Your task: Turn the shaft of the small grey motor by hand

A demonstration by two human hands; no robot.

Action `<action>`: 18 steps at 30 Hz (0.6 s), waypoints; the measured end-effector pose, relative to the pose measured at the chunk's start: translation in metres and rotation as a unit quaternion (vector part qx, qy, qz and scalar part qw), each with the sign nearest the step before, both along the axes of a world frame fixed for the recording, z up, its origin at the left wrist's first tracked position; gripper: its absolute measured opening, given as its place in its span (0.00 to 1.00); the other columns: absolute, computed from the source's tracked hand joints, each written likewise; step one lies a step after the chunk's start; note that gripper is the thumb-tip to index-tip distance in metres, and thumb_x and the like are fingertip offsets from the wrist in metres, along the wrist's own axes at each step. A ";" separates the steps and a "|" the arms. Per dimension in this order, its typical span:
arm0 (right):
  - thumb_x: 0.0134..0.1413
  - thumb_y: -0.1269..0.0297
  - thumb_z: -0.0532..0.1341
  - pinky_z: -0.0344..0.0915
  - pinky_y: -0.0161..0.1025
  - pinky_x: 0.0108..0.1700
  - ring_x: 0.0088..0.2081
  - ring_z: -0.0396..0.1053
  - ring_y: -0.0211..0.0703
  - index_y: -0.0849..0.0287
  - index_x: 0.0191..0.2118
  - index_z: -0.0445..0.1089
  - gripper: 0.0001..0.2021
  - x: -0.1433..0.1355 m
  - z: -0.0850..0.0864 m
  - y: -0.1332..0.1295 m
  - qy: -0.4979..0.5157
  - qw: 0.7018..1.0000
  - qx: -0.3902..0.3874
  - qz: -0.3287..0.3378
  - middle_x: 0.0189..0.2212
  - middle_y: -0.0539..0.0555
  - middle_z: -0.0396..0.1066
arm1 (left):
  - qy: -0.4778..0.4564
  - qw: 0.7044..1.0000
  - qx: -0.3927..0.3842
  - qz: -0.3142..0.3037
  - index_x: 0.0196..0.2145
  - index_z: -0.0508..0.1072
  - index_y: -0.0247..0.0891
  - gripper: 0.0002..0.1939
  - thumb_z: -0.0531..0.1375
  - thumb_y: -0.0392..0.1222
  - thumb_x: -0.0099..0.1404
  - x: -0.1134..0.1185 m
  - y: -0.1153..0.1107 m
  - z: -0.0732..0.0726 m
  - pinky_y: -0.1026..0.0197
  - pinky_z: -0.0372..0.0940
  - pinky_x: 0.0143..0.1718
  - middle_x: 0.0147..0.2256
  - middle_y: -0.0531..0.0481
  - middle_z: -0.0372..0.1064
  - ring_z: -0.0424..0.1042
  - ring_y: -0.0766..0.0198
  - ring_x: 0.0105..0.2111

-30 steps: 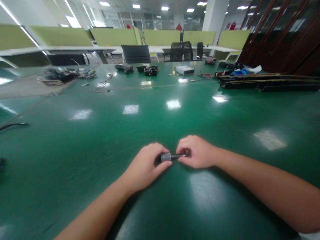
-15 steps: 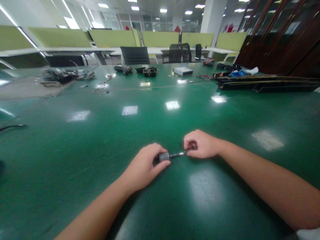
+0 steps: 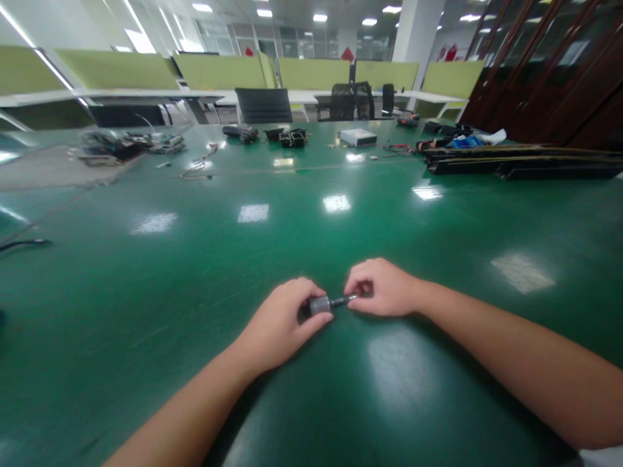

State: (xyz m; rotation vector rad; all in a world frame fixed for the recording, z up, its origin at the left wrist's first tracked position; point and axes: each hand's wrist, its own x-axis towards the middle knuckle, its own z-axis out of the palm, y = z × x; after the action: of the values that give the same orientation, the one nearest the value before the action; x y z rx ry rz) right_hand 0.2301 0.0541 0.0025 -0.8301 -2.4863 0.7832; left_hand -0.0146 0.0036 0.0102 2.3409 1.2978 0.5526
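- On the green table [image 3: 185,279], between the person's two hands, is the gray cylinder [image 3: 320,305], lying on its side; whether it rests on the surface or is held just above it cannot be told.
- Left of the cylinder, the left hand [image 3: 280,322] curves around it, thumb along the near side and fingers over the far side. This grip is closed on the cylinder, and the palm hides its left end.
- Out of the cylinder's right end runs a thin dark rod [image 3: 339,302], brighter toward its tip.
- Right of the cylinder, just beside but apart from it, the right hand [image 3: 386,290] pinches the rod's outer end between thumb and curled fingers. This grip is closed on the rod; whether a separate small piece sits there is too small to tell.
- Well beyond the cylinder and slightly to its right lies a silver box [image 3: 358,137].
- Beyond it to the left lie a pale cable [image 3: 196,171] and a heap of parts [image 3: 117,148], its details blurred.
- Beyond it to the right lie long black strips [image 3: 530,165], with a blue item [image 3: 464,141] behind them.
- Far left of the cylinder, a black cable [image 3: 23,244] ends on the table.
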 end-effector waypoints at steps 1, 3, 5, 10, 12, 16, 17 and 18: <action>0.51 0.67 0.66 0.62 0.34 0.35 0.30 0.68 0.37 0.61 0.35 0.76 0.05 -0.004 0.000 -0.003 0.004 1.000 0.013 0.002 0.29 0.51 0.73 | 0.001 1.000 0.001 0.000 0.41 0.73 0.41 0.10 0.62 0.48 0.65 0.000 0.000 0.000 0.55 0.65 0.41 0.38 0.48 0.72 0.71 0.56 0.38; 0.51 0.68 0.66 0.63 0.36 0.39 0.34 0.69 0.39 0.60 0.39 0.76 0.08 -0.011 -0.001 -0.009 0.003 0.999 0.035 0.014 0.32 0.52 0.74 | -0.001 1.000 0.003 -0.003 0.42 0.72 0.41 0.10 0.63 0.46 0.65 0.000 0.000 -0.001 0.55 0.65 0.41 0.39 0.48 0.72 0.71 0.56 0.39; 0.52 0.70 0.66 0.62 0.36 0.39 0.34 0.69 0.40 0.59 0.41 0.76 0.09 -0.015 -0.002 -0.012 0.002 0.999 0.039 0.014 0.33 0.52 0.74 | -0.003 1.000 0.004 -0.004 0.43 0.72 0.42 0.11 0.64 0.45 0.64 0.000 0.000 -0.002 0.55 0.64 0.42 0.39 0.49 0.72 0.71 0.56 0.39; 0.54 0.71 0.65 0.61 0.35 0.39 0.34 0.68 0.39 0.59 0.41 0.76 0.08 -0.014 -0.004 -0.012 0.003 0.999 0.044 0.009 0.32 0.51 0.73 | -0.007 1.000 0.001 -0.005 0.45 0.72 0.42 0.14 0.65 0.48 0.63 0.000 -0.001 0.000 0.55 0.64 0.43 0.40 0.49 0.72 0.71 0.56 0.40; 0.54 0.70 0.64 0.61 0.35 0.39 0.34 0.68 0.39 0.60 0.41 0.76 0.08 -0.013 -0.005 -0.011 0.001 0.999 0.049 0.010 0.32 0.51 0.73 | -0.007 1.000 -0.003 -0.007 0.45 0.72 0.42 0.13 0.62 0.49 0.66 0.000 -0.001 0.001 0.55 0.64 0.44 0.40 0.49 0.72 0.71 0.56 0.40; 0.55 0.70 0.64 0.61 0.35 0.39 0.34 0.68 0.39 0.60 0.41 0.76 0.07 -0.014 -0.005 -0.011 -0.001 0.998 0.054 0.014 0.32 0.51 0.73 | -0.004 1.000 -0.008 -0.007 0.43 0.72 0.41 0.10 0.59 0.48 0.69 0.001 -0.001 0.001 0.55 0.63 0.44 0.39 0.49 0.72 0.70 0.57 0.39; 0.55 0.70 0.64 0.61 0.35 0.39 0.34 0.68 0.39 0.60 0.41 0.76 0.07 -0.014 -0.005 -0.011 -0.001 0.998 0.056 0.013 0.33 0.51 0.73 | -0.004 1.000 -0.007 -0.008 0.43 0.72 0.41 0.10 0.59 0.48 0.68 0.001 -0.001 0.001 0.55 0.63 0.44 0.39 0.49 0.72 0.70 0.57 0.40; 0.55 0.70 0.64 0.61 0.35 0.39 0.34 0.68 0.39 0.59 0.41 0.76 0.07 -0.014 -0.005 -0.011 0.000 0.998 0.057 0.012 0.32 0.51 0.73 | -0.004 1.000 -0.007 -0.007 0.43 0.72 0.41 0.10 0.60 0.47 0.68 0.000 -0.001 0.001 0.55 0.63 0.44 0.40 0.49 0.72 0.70 0.57 0.40</action>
State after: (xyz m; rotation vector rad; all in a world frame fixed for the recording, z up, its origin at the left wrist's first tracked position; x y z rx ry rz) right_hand 0.2161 0.0427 -0.0023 -0.7607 -2.5199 0.6417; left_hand -0.0143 0.0027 0.0109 2.3332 1.2755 0.5470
